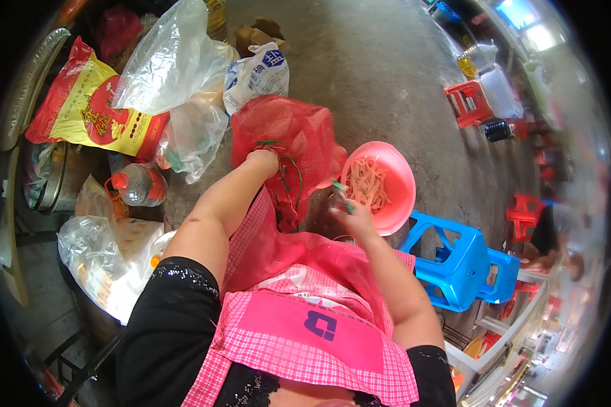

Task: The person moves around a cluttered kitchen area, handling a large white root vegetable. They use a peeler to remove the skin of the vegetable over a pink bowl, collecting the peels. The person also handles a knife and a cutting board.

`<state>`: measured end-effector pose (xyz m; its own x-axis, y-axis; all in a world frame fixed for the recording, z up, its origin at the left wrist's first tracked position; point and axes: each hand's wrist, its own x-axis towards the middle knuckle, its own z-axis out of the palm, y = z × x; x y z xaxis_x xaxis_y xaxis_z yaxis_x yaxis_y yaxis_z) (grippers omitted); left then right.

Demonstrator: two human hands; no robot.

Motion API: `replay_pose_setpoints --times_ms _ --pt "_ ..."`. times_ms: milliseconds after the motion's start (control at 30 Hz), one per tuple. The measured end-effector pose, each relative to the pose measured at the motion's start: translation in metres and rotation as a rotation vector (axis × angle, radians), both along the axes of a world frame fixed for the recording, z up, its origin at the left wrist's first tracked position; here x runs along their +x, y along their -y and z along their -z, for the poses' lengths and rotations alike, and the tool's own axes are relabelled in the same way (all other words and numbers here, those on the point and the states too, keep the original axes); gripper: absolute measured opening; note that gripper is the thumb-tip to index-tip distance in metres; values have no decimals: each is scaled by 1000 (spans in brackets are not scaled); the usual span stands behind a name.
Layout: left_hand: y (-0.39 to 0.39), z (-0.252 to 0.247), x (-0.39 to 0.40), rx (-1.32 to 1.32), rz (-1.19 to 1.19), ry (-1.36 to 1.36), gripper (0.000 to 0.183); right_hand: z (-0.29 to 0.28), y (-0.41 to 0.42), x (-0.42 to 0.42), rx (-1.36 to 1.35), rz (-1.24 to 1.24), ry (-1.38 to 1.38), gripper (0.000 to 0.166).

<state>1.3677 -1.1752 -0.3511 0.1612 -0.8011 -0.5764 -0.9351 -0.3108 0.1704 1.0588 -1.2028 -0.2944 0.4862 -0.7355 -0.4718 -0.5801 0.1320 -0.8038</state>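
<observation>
A red mesh sack [305, 127] with roundish contents stands on the floor before me. My left hand [266, 158] is closed on the gathered top of the sack, where green string hangs down. In my right hand [355, 216] is a small tool with a green handle [344, 197], probably a peeler; its head is too blurred to name surely. That hand is beside the near left rim of a pink plastic basin [399, 178], which holds a heap of pale orange peelings [367, 183]. A pink checked apron [305, 325] covers my front and lap.
Right of me stand blue plastic stools [453, 264], close to the basin. To the left lie a red and yellow sack [102, 109], clear plastic bags [168, 56] and a plastic bottle with a red cap [142, 185]. Farther right are a red stool [466, 103] and a bent-over person [560, 231].
</observation>
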Motion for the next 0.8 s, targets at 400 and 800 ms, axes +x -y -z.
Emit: replay_pose_setpoints --times_ms 400,800 --pt "39 78 55 -314 -352 -425 17 87 -17 87 364 128 286 11" --pt "112 105 23 -232 -262 -170 38 40 11 23 648 223 124 11"
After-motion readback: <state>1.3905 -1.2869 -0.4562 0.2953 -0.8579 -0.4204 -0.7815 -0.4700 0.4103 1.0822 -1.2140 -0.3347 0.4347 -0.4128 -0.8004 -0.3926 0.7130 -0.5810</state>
